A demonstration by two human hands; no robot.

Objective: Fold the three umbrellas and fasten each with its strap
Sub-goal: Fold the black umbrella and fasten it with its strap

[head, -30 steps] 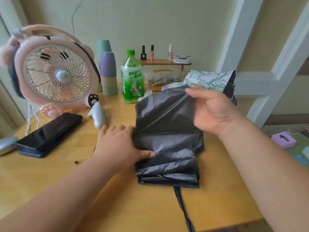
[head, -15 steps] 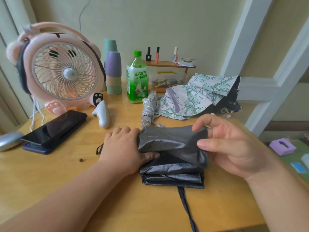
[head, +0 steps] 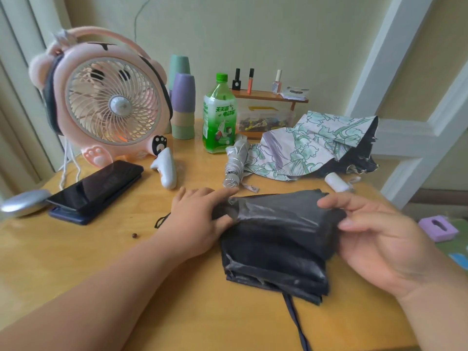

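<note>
A black umbrella [head: 276, 239] lies folded flat in the middle of the wooden table [head: 76, 254], and its dark strap [head: 295, 323] trails toward the front edge. My left hand [head: 200, 219] presses on its left side, thumb tucked into the cloth. My right hand [head: 379, 236] pinches the right end of the top fold between thumb and fingers. Behind it lies a floral umbrella [head: 316, 145], loosely spread, with its white handle [head: 335, 182] showing. A silver umbrella [head: 235, 163] lies rolled up beside it.
A pink fan [head: 111, 105] stands at the back left, with stacked cups [head: 182, 102], a green bottle [head: 219, 115] and a small shelf of nail polish [head: 268, 95]. A phone [head: 96, 184] and a white gadget [head: 166, 168] lie left. A purple box [head: 436, 225] sits off the table's right.
My right hand has brought the raised black flap down and over onto the bundle. The floral and silver umbrellas behind came into view. My left hand has kept pressing on the left side.
</note>
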